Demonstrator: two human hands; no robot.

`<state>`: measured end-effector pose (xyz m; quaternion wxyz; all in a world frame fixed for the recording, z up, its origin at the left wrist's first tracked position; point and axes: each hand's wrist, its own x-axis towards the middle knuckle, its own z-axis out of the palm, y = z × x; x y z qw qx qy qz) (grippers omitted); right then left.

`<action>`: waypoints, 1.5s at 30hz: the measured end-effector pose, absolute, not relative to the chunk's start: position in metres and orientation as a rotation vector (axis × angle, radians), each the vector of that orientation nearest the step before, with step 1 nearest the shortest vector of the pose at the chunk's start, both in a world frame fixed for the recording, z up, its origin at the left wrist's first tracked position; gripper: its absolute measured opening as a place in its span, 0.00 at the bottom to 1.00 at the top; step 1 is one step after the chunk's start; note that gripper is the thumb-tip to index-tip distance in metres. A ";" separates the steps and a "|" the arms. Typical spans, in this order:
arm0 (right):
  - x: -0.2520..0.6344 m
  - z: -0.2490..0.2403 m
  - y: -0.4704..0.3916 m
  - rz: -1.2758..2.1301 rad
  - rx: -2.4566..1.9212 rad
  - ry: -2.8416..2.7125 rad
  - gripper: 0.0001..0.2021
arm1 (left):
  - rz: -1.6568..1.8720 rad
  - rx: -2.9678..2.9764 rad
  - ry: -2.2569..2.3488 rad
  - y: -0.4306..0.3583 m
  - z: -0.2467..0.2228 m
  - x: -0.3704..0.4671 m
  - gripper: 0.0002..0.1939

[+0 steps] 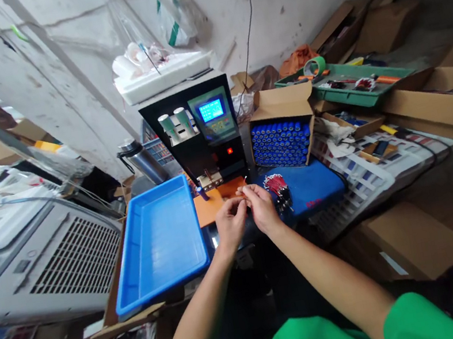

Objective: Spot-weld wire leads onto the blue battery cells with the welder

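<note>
Fingertip to fingertip, both hands meet in front of a black machine point(203, 138) with a lit blue screen. My right hand point(263, 208) is closed in a pinch on a thin wire point(245, 179), whose tip sticks up above the fingers. My left hand point(231, 222) is pinched too, touching or almost touching the right; whatever lies between its fingers is too small to make out. Right of my hands lies a bundle of red and black wires point(278, 188) with pale tips. One blue cylindrical cell point(201, 194) stands at the machine's metal contacts, on an orange-brown board point(211, 209).
A blue tray point(166, 288) lies to the left. An open carton point(281, 96) holds many blue cylindrical cells point(279, 145) at the right. Beyond are a green tray point(387, 88) with tools, a steel flask point(143, 158), and a foam tray point(166, 78) atop the machine.
</note>
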<state>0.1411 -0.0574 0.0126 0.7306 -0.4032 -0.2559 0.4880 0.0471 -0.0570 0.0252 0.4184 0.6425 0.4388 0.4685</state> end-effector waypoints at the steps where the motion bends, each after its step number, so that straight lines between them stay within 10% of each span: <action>1: 0.142 0.012 -0.059 1.104 -0.866 -0.583 0.16 | 1.161 1.581 1.096 -0.056 0.024 0.043 0.13; 15: 0.159 0.006 -0.063 1.206 -0.960 -1.072 0.16 | 0.896 1.605 1.077 -0.051 0.023 0.007 0.16; 24: 0.164 -0.011 -0.060 1.192 -1.049 -0.897 0.24 | 1.316 1.600 1.571 0.022 0.027 -0.030 0.21; 30: 0.168 -0.015 -0.061 1.214 -1.055 -0.890 0.24 | 0.998 1.788 1.379 0.036 0.016 -0.021 0.08; 45: 0.161 -0.004 -0.016 1.030 -1.068 -0.946 0.19 | 1.146 1.564 1.102 0.014 -0.012 0.005 0.15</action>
